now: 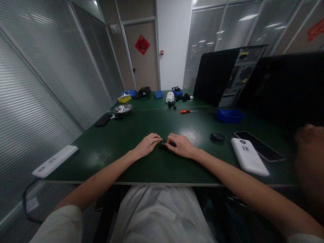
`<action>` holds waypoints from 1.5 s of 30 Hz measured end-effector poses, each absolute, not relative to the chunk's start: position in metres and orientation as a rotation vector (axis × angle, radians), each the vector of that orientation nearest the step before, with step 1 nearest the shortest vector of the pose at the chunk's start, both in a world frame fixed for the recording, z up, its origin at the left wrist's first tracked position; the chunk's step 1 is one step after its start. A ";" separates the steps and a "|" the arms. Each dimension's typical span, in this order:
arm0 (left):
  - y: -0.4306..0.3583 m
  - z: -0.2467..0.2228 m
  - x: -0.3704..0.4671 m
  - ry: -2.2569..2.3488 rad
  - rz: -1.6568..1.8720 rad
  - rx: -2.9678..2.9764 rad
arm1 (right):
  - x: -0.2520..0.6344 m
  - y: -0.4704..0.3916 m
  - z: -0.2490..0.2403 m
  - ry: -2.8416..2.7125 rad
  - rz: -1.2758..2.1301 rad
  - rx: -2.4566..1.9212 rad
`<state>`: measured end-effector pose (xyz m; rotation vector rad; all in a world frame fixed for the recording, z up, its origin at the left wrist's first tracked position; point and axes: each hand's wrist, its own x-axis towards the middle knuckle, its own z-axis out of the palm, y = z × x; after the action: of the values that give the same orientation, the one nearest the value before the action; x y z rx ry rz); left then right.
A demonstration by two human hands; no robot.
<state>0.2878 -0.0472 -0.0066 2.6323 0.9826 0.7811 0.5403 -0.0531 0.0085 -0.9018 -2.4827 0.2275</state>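
Observation:
My left hand (149,144) and my right hand (181,145) meet low over the green table (131,131), near its front edge. The fingers of my right hand are closed around a small dark part (172,144) that shows under the thumb and index finger. A thin shiny bit sticks out of it toward my left hand. Thumb and fingers of the left hand are pinched together at that end; what sits between those fingertips is too small to make out.
To the right are a black mouse (217,137), a white power bank (249,157), a phone (259,146) and a blue tray (230,115). A screwdriver (186,111) and metal bowl (123,109) lie farther back. Another person's blurred arm (310,158) enters at right.

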 end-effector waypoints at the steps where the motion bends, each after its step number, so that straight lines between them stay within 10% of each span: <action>1: -0.050 -0.005 0.288 0.991 0.803 2.614 | 0.541 -0.053 0.009 -2.472 0.228 -0.904; 19: -0.045 0.011 0.263 0.999 0.650 2.498 | 0.542 -0.053 0.011 -2.396 0.295 -0.934; 31: -0.020 0.030 0.018 2.510 0.822 1.873 | 0.542 -0.051 0.008 -2.415 0.296 -0.921; 45: -0.038 0.019 -0.010 2.755 0.693 1.787 | 0.542 -0.051 0.009 -2.426 0.312 -0.934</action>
<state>-0.0096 -0.0381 0.0187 1.7868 2.7546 0.6934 0.5421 -0.0515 0.0093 -0.9341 -2.4259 0.3119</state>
